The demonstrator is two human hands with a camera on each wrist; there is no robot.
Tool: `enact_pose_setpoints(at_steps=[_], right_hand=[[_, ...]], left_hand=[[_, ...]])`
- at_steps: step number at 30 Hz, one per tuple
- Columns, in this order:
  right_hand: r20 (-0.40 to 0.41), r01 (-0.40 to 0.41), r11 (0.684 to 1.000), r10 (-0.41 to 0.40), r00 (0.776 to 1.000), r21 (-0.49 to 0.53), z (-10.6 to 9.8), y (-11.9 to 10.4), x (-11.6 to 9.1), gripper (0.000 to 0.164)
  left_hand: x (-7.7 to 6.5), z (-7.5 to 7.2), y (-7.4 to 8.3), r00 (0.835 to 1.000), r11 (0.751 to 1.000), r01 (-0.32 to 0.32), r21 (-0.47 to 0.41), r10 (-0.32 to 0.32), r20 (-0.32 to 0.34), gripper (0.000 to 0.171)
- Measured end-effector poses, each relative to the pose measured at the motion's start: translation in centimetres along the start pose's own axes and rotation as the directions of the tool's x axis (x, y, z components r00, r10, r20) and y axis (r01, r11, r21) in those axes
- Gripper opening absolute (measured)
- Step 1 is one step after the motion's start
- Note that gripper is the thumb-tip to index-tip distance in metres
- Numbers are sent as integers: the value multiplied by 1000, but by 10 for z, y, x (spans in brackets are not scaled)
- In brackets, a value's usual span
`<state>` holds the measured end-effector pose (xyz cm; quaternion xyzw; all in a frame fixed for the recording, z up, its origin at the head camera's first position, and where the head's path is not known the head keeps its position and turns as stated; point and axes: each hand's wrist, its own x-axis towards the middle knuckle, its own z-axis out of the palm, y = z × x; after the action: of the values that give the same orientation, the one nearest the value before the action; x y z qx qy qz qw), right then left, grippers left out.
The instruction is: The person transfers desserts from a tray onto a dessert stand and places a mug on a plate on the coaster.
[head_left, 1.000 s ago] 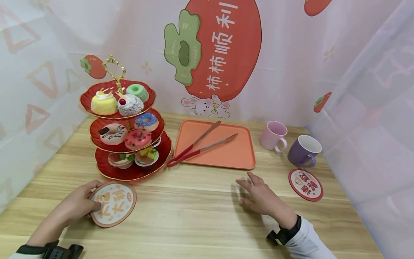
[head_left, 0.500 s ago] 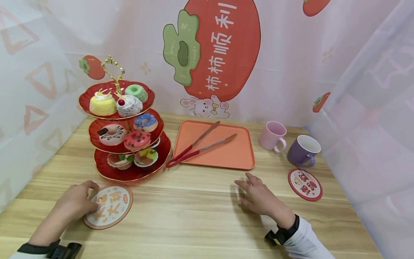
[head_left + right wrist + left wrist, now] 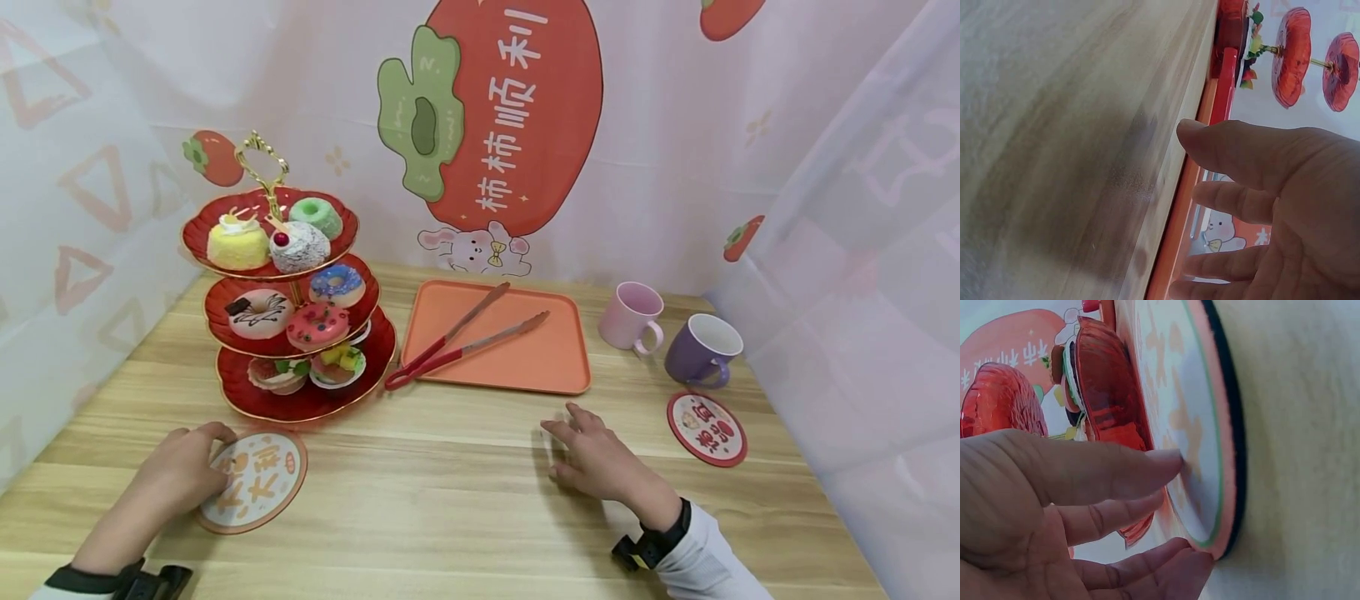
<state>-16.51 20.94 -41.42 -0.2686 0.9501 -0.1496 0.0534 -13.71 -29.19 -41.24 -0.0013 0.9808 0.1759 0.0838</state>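
A round coaster point(image 3: 258, 483) with orange lettering lies flat on the table in front of the tiered stand. My left hand point(image 3: 176, 471) is at its left side. In the left wrist view the thumb point(image 3: 1147, 472) reaches over the coaster's face, and a fingertip meets its rim; whether the thumb touches is hard to tell. My right hand point(image 3: 600, 458) holds nothing and hovers low over the table, fingers loosely spread, in front of the orange tray point(image 3: 525, 371). A red-rimmed coaster point(image 3: 707, 428) lies to its right, before the purple mug point(image 3: 693, 354).
A three-tier red stand point(image 3: 240, 392) bears cakes, donuts and tarts at the back left. Red-handled tongs point(image 3: 450, 354) lie splayed across the tray. A pink mug point(image 3: 630, 317) stands beside the purple one. Printed cloth point(image 3: 660, 150) hangs behind and at both sides.
The orange-lettered coaster has gone from tilted in my left hand to flat on the table, slightly left and nearer. My left fingers have loosened around it. My right hand has barely moved.
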Motion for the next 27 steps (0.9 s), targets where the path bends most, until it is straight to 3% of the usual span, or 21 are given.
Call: enact_pose_setpoints(at_steps=[7, 13, 20, 27], right_hand=[[-3, 8, 1000, -8, 1000, 1, 0, 0, -1, 56], [5, -12, 1000, 12, 1000, 2, 0, -1, -1, 56], [-4, -14, 1000, 14, 1000, -13, -2, -2, 0, 57], [4, -4, 1000, 4, 1000, 12, -3, -3, -2, 56]], left_hand=[[3, 3, 2, 996, 998, -59, -20, 58, -65, 37], [6, 3, 7, 998, 999, -50, -22, 49, -35, 37], [5, 4, 10, 997, 998, -57, -7, 57, -48, 32], [0, 5, 16, 998, 999, -43, -4, 43, -35, 38]])
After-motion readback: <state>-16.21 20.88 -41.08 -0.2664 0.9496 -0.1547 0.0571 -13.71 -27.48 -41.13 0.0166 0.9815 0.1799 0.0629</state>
